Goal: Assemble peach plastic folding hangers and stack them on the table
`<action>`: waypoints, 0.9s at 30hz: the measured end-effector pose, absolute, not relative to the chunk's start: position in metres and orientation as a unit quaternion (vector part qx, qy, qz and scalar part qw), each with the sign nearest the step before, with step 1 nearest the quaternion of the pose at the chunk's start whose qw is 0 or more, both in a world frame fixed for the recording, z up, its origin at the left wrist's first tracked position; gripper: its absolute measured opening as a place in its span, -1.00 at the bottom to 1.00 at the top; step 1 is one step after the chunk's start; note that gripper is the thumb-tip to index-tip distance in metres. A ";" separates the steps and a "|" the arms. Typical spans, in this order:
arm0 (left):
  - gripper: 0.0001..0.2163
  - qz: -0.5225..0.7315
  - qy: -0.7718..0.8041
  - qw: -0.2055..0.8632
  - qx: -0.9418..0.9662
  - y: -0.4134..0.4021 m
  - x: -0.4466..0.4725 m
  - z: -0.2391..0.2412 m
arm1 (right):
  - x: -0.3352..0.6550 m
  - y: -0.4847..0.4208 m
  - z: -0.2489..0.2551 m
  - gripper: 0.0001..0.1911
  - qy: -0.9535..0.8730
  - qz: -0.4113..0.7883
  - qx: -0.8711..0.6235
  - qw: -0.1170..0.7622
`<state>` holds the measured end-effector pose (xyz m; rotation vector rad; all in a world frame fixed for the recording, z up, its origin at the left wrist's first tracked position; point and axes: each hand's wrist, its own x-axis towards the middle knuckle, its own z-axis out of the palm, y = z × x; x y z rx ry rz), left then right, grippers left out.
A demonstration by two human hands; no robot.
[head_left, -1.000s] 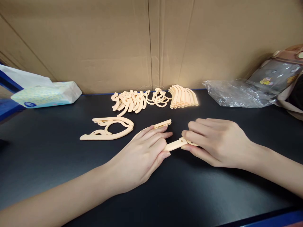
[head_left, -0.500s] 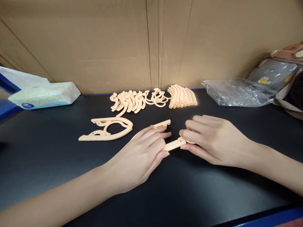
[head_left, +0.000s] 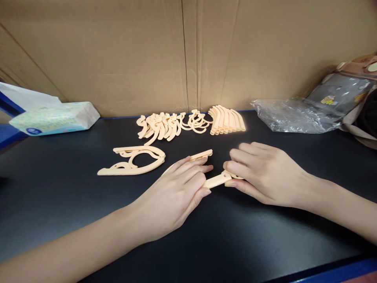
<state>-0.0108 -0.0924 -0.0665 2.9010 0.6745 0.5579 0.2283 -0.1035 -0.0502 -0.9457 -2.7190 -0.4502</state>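
Both my hands rest on a black tabletop (head_left: 59, 204) and grip one cream plastic folding hanger piece (head_left: 214, 181) between them. My left hand (head_left: 173, 192) covers its left part with fingers curled over it. The fingers of my right hand (head_left: 265, 175) pinch its right end. Another cream arm (head_left: 202, 154) pokes out past my left fingertips. An assembled folded hanger (head_left: 134, 161) lies flat to the left of my hands.
At the back lie a row of cream hook parts (head_left: 165, 125) and a stack of cream arms (head_left: 226, 120). A tissue pack (head_left: 54, 118) sits far left, a clear plastic bag (head_left: 291, 116) and a pouch (head_left: 347, 92) far right. Cardboard (head_left: 188, 55) walls the back.
Almost nothing. The view shifted slightly and my right hand edged a little to the left, still gripping the piece.
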 end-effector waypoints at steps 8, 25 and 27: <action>-0.78 0.186 0.225 0.043 0.956 -0.093 -0.010 -0.068 | 0.228 -0.103 -0.051 -0.67 -0.931 -0.122 -0.324 0.118; -0.76 0.172 0.222 0.047 0.959 -0.093 -0.012 -0.067 | 0.226 -0.106 -0.048 -0.68 -0.930 -0.077 -0.329 0.142; -0.75 0.173 0.222 0.044 0.959 -0.092 -0.011 -0.067 | 0.226 -0.106 -0.048 -0.68 -0.930 -0.072 -0.331 0.143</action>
